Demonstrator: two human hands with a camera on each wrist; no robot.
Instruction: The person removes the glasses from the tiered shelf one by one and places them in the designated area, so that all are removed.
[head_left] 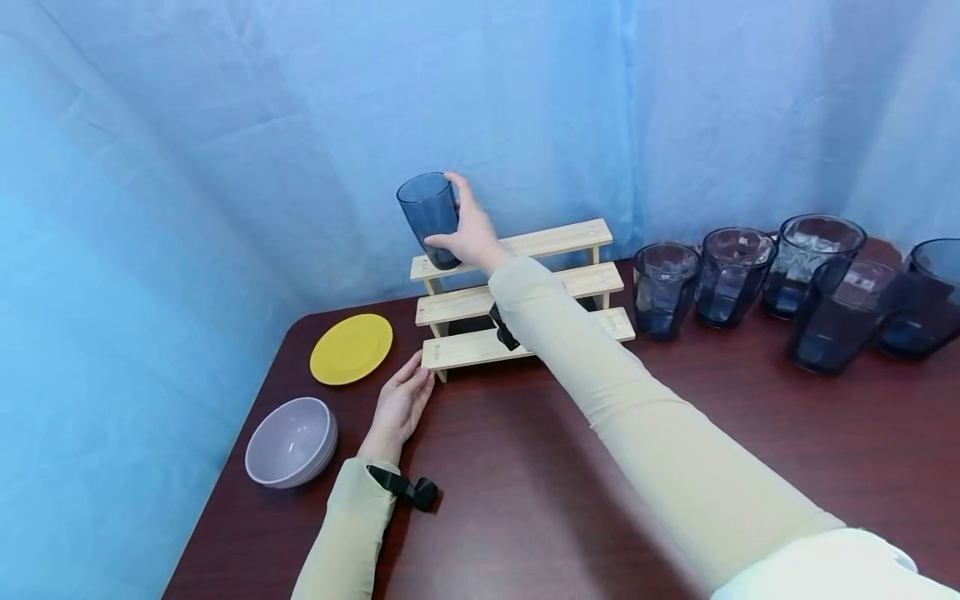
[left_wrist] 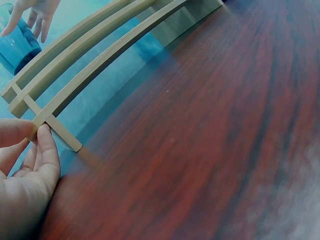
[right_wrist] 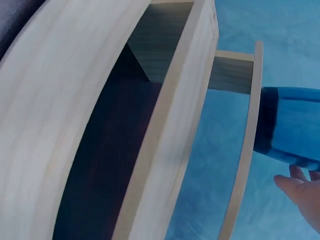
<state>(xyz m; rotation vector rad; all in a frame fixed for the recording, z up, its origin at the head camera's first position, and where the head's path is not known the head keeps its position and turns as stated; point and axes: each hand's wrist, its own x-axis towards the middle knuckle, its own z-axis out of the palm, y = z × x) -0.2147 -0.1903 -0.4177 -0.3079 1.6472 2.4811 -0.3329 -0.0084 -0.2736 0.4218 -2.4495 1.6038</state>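
Note:
My right hand [head_left: 474,229] holds a blue drinking glass [head_left: 427,208] by its side, thumb and fingers spread around it. The glass is at the left end of the top step of a three-step wooden shelf [head_left: 480,348]. Its base appears to meet that step in the right wrist view, where the glass [right_wrist: 295,125] is partly cut off. With thumb and fingers, my left hand [left_wrist: 30,175] pinches the left end of the lowest step, near the shelf's leg [left_wrist: 65,135]. In the head view the left hand [head_left: 401,404] lies low beside the shelf.
A yellow plate [head_left: 351,349] and a pale bowl [head_left: 292,442] lie left of the shelf. Several dark blue glasses stand on the right, the nearest glass [head_left: 663,292] close to the shelf's right end. Blue cloth [head_left: 300,125] hangs behind the dark red table [head_left: 510,483].

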